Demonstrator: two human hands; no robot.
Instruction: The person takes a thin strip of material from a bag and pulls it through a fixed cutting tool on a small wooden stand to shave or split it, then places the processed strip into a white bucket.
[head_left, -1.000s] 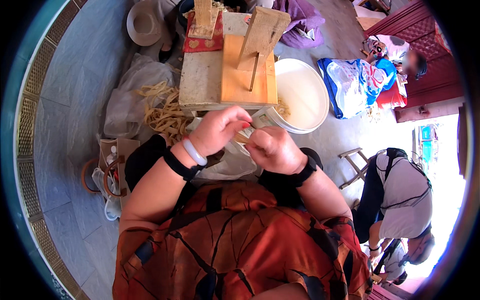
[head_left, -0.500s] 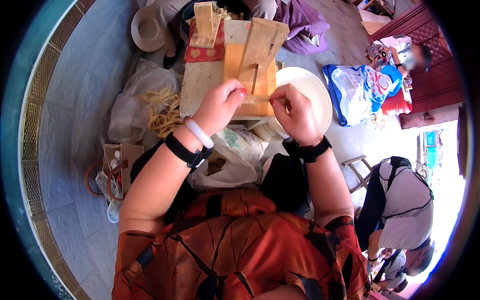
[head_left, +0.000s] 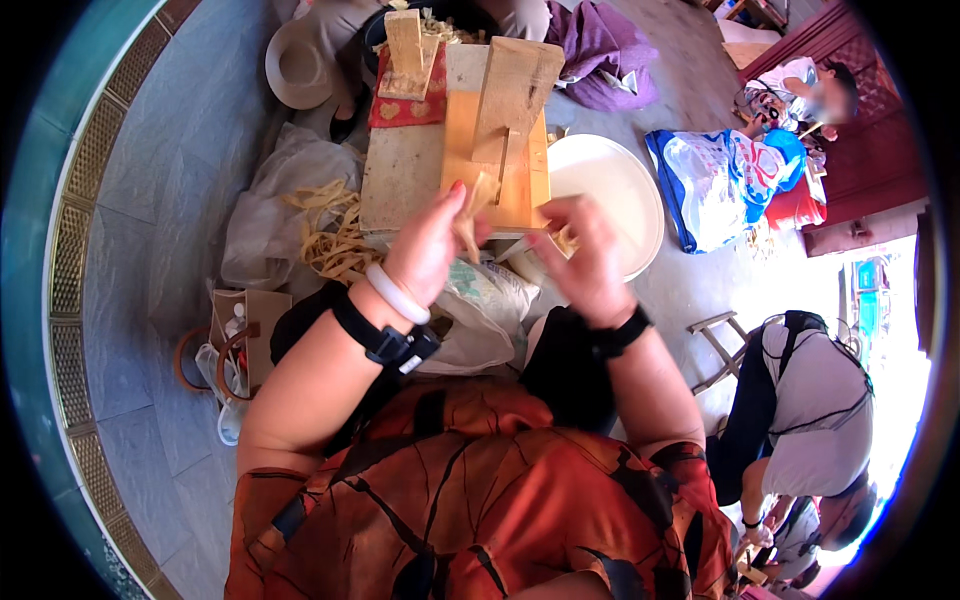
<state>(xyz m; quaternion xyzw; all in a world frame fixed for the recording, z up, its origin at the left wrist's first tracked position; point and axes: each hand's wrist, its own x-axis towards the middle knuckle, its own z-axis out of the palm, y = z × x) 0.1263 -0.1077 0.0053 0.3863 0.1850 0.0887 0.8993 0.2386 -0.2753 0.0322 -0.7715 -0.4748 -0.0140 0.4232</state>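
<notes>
Low pale wooden table (head_left: 400, 180), the landmark for all positions, carrying an orange-toned wooden board with an upright slanted plank (head_left: 510, 110). To its right on the grey tiled floor (head_left: 150, 200) lies a round white shallow basin (head_left: 615, 195); to its left a heap of pale tan fibre strips (head_left: 335, 235) rests on a crumpled whitish plastic sheet (head_left: 265, 215). That loose heap suggests much material remains unworked, while the finished share cannot be judged from this view. At the table's near edge the left hand (head_left: 425, 250) is closed around a short pale tan fibre strip (head_left: 468, 215), thumb and fingers pinching its lower part. The strip's long axis runs nearly upright, tilted slightly, its free end pointing away from the person toward the orange board. The right hand (head_left: 585, 260), just beside the table's near right corner, is curled with fingers bent around a small bit of similar yellowish fibre (head_left: 566, 240); how firmly it grips cannot be told.
</notes>
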